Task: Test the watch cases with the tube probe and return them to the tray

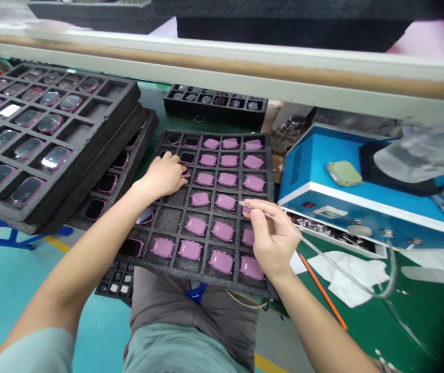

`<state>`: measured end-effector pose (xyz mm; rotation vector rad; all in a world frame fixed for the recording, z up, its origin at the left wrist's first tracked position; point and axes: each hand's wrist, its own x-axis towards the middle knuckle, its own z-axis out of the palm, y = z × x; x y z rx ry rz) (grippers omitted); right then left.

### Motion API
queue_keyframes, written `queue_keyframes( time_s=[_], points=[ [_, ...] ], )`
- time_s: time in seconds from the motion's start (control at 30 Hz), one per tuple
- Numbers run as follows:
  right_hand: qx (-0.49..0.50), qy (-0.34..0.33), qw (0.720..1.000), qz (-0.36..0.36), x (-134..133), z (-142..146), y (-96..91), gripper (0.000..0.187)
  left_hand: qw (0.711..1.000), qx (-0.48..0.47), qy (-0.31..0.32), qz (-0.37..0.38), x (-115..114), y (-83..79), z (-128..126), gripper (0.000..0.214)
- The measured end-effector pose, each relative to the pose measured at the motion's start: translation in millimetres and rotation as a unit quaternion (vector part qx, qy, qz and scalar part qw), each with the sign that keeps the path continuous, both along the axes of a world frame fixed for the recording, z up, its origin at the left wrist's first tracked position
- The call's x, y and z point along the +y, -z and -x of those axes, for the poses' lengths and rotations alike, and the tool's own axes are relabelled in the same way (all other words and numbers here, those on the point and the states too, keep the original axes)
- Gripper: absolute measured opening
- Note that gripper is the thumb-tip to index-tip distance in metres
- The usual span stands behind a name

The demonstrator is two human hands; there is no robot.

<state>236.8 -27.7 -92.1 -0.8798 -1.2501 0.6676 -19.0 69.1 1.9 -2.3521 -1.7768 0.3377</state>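
Observation:
A black foam tray (pixel 178 207) with a grid of cells lies across my lap, most cells holding pink watch cases (pixel 222 231) lying face down. My left hand (pixel 164 174) rests on the tray's upper left, fingers curled over a case in one cell. My right hand (pixel 271 239) hovers over the tray's right edge, pinching a thin clear tube (pixel 323 254) whose tip points left over the cases. The tube trails right across the green bench.
Stacked foam trays (pixel 90 129) of screen-up watches sit at left. Another tray (pixel 214 101) lies at the back under a shelf rail. A blue machine (pixel 361 191) stands at right, with white cloths (pixel 354 274) and an orange pencil (pixel 323 292) on the green bench.

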Motion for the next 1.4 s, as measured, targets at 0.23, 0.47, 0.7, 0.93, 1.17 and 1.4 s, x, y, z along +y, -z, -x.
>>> queue_keyframes(
  time_s=[0.23,0.47,0.7,0.93,1.17,1.4],
  points=[
    [0.028,0.011,1.0,-0.006,1,3,-1.7,0.013,0.957,-0.282,-0.017,-0.066,-24,-6.9,-22,0.027],
    [0.058,0.028,0.996,-0.055,4,4,-5.7,0.013,0.692,-0.716,-0.044,0.078,-62,22.5,-96,0.034],
    [0.007,0.027,0.998,-0.064,7,1,-8.7,0.018,0.633,-0.764,-0.06,0.109,-62,30.9,-99,0.035],
    [-0.021,0.041,0.997,-0.065,8,-1,-8.9,0.017,0.617,-0.777,-0.042,0.121,-65,31.4,-99,0.037],
    [-0.022,0.049,0.996,-0.071,8,0,-8.8,0.015,0.617,-0.777,-0.04,0.121,-65,31.5,-99,0.033],
    [-0.026,0.054,0.997,-0.057,7,1,-10.1,0.014,0.628,-0.767,-0.051,0.117,-66,30.4,-99,0.031]
  ],
)
